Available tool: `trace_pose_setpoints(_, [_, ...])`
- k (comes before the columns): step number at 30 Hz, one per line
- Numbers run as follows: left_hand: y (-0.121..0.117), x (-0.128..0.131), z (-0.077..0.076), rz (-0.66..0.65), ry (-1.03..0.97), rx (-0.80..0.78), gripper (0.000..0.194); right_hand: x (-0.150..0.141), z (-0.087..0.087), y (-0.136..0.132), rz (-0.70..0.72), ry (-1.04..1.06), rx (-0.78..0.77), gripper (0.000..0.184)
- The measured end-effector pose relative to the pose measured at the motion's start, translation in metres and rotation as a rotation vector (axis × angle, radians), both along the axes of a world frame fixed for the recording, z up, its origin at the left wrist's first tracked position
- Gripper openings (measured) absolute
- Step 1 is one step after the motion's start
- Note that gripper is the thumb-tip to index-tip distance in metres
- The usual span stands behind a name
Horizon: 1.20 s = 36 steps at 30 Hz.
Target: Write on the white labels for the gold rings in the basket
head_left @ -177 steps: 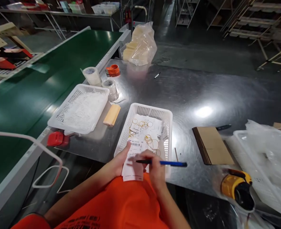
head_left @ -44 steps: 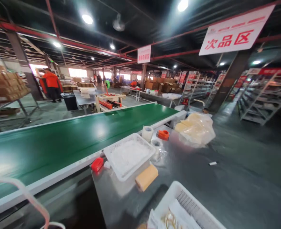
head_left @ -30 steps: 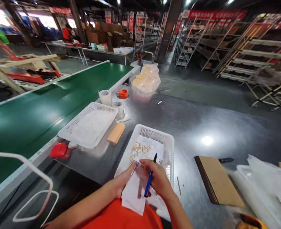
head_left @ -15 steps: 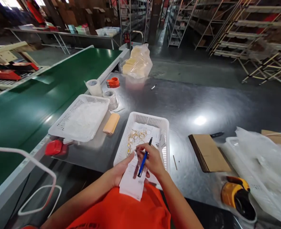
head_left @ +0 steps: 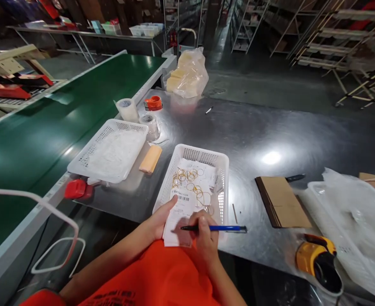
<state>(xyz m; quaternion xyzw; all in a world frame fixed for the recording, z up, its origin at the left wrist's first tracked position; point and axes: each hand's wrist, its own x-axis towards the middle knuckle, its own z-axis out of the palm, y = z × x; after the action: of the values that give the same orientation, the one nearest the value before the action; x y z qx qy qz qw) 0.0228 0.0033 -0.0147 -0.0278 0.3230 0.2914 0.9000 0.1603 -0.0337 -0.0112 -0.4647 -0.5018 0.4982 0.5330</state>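
Observation:
My left hand (head_left: 160, 219) grips a white printed paper slip (head_left: 181, 211) by its left edge, at the near rim of a white plastic basket (head_left: 221, 158). My right hand (head_left: 205, 236) is closed on a blue pen (head_left: 221, 228); the pen lies level with its dark tip on the slip's lower part. Inside the basket lie more papers and several yellow rubber bands (head_left: 190, 177). My orange-clad lap shows below the hands.
A second white basket (head_left: 110, 146), a tan block (head_left: 150, 159), tape rolls (head_left: 127, 109), an orange dispenser (head_left: 152, 102) and a bagged yellow stack (head_left: 188, 71) lie on the steel table (head_left: 270, 131). Folded cardboard (head_left: 281, 201), a plastic-covered tray and a yellow tool (head_left: 316, 255) sit right. A green conveyor (head_left: 47, 123) runs left.
The view swung up to the hall and came back down to the table. My right hand turned the pen from upright to level, its tip now on the slip.

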Motion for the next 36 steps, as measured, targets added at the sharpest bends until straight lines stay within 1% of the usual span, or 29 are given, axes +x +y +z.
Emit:
trace_pose_setpoints(3, [-0.002, 0.002, -0.001, 0.007, 0.040, -0.041, 0.062, -0.008, -0.009, -0.004, -0.045, -0.069, -0.078, 0.037])
trace_pose_setpoints(5, [-0.004, 0.004, -0.004, 0.006, 0.038, -0.042, 0.061, -0.011, -0.013, -0.004, -0.065, -0.150, -0.073, 0.041])
trace_pose_setpoints(9, [-0.008, 0.005, -0.009, 0.018, 0.020, -0.044, 0.059, -0.016, -0.018, -0.002, -0.047, -0.260, 0.018, 0.044])
trace_pose_setpoints(12, [-0.007, 0.005, -0.009, 0.015, 0.011, -0.053, 0.059, -0.020, -0.019, -0.002, -0.037, -0.353, 0.106, 0.042])
trace_pose_setpoints(15, [-0.006, 0.005, -0.008, 0.023, 0.017, -0.069, 0.060, -0.021, -0.019, -0.001, -0.067, -0.417, 0.204, 0.040])
trace_pose_setpoints(17, [-0.006, 0.004, -0.008, 0.025, 0.027, -0.080, 0.060, -0.021, -0.018, -0.001, -0.087, -0.423, 0.196, 0.039])
trace_pose_setpoints(21, [-0.006, 0.004, -0.009, 0.008, 0.035, -0.101, 0.062, -0.021, -0.016, 0.001, -0.051, -0.409, 0.107, 0.041])
trace_pose_setpoints(29, [-0.006, 0.004, -0.003, 0.020, 0.057, -0.124, 0.062, -0.021, -0.012, 0.001, -0.032, -0.392, 0.088, 0.040])
trace_pose_setpoints(32, [-0.006, 0.004, -0.004, 0.008, 0.055, -0.123, 0.063, -0.022, -0.012, 0.001, -0.021, -0.371, 0.060, 0.040])
trace_pose_setpoints(36, [-0.006, 0.003, -0.007, 0.009, 0.039, -0.127, 0.063, -0.023, -0.014, 0.001, -0.044, -0.336, 0.042, 0.041])
